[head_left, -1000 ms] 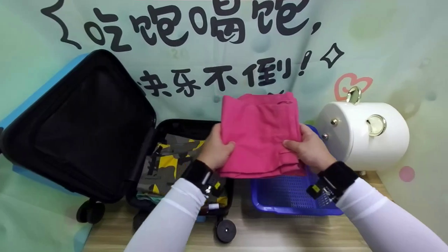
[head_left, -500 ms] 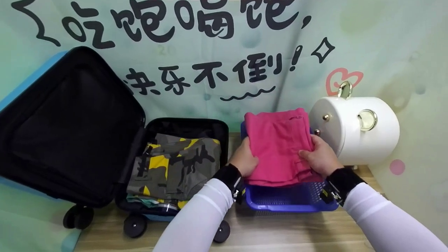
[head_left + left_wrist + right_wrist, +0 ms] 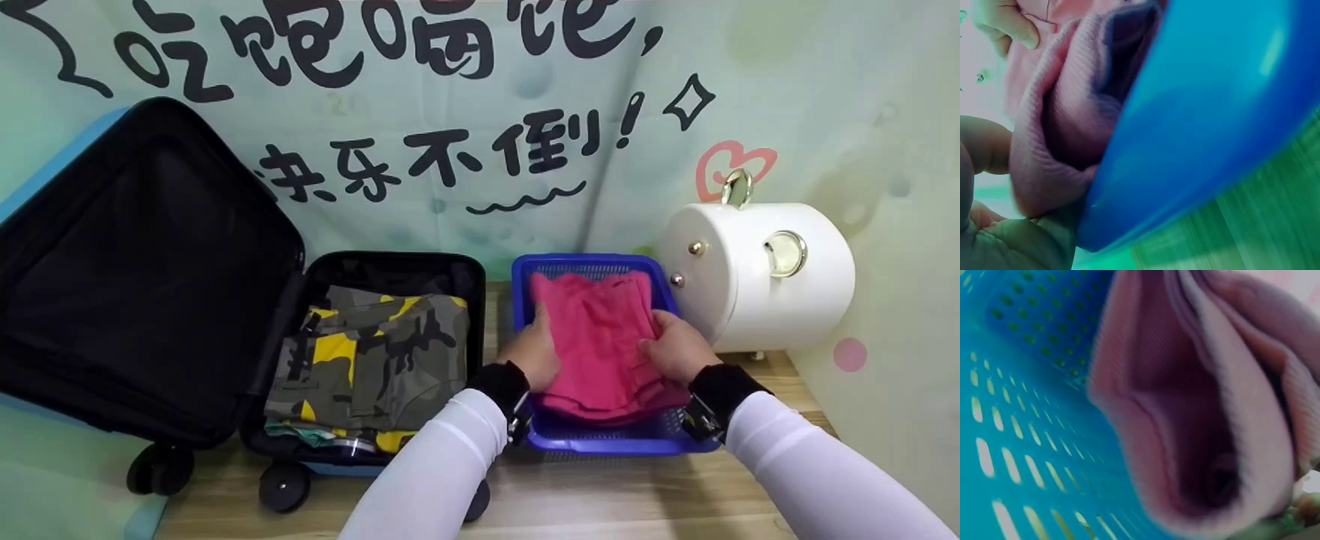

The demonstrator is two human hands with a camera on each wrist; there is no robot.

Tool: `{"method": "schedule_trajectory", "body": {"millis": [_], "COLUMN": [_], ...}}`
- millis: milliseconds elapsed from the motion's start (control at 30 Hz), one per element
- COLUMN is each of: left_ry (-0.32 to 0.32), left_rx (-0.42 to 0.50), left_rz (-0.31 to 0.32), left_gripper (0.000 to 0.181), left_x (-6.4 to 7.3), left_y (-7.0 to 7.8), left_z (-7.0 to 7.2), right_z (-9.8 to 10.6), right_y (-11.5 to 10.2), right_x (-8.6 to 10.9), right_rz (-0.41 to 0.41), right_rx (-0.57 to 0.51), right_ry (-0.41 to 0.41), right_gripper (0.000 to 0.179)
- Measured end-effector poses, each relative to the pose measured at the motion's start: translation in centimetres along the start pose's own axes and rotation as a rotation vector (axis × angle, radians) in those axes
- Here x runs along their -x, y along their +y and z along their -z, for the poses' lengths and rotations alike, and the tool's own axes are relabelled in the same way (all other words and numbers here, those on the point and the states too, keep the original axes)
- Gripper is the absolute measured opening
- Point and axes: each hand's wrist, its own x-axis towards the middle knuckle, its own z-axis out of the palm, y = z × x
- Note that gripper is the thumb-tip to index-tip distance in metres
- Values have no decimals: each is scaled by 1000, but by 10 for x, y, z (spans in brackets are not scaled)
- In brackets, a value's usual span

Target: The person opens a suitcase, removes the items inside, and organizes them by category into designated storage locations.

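Note:
A folded pink garment (image 3: 596,345) is lowered into a blue plastic basket (image 3: 626,446), within its rim. My left hand (image 3: 535,352) grips the garment's left side, and my right hand (image 3: 679,349) pinches its right side with the thumb on top. In the left wrist view, the garment's ribbed folds (image 3: 1072,107) lie between the thumb and fingers, close to the basket's outer wall (image 3: 1196,112). Loose layers of the garment (image 3: 1264,416) hang beside the slotted basket wall (image 3: 1033,422) in the right wrist view; there, most of my right hand is hidden.
To the left lies an open black-lined suitcase (image 3: 477,300), its lid (image 3: 142,270) leaning back. Folded camouflage clothing (image 3: 375,360) in grey, black and yellow fills it. A white drum-shaped box (image 3: 780,292) with gold knobs stands right of the basket. Behind hangs a printed cloth (image 3: 420,217).
Both hands have carried the pink garment right and down, from above the gap between suitcase and basket into the basket. The head view has shifted slightly, and the camouflage clothing is fully uncovered.

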Motion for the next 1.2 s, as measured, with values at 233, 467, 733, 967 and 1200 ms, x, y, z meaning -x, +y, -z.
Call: {"method": "schedule_trajectory", "body": {"millis": [233,467,733,967,1200], "left_ry": [-33,-35,-39,-25,72], "left_rx": [-189,-209,-155,-123,-92], "left_rz": [-46,-74,-91,-98,31], "left_gripper": [81,71,70,71,73], "left_x": [3,6,10,22,46], "left_y": [1,1,0,-10,-66], "left_z": [-5,-6,-5,19,87], "right_z": [-1,-6,-13,-10,-13], "right_y": [1,0,-1,-10,-42], "right_x": [-2,-1,1,3,10], "right_rz": [5,31,172,137,146], "right_rx": [160,247,429,443,403], "right_ry": [-70,-88,-95,-144,-51], "right_gripper": [68,63,52,37,45]}}
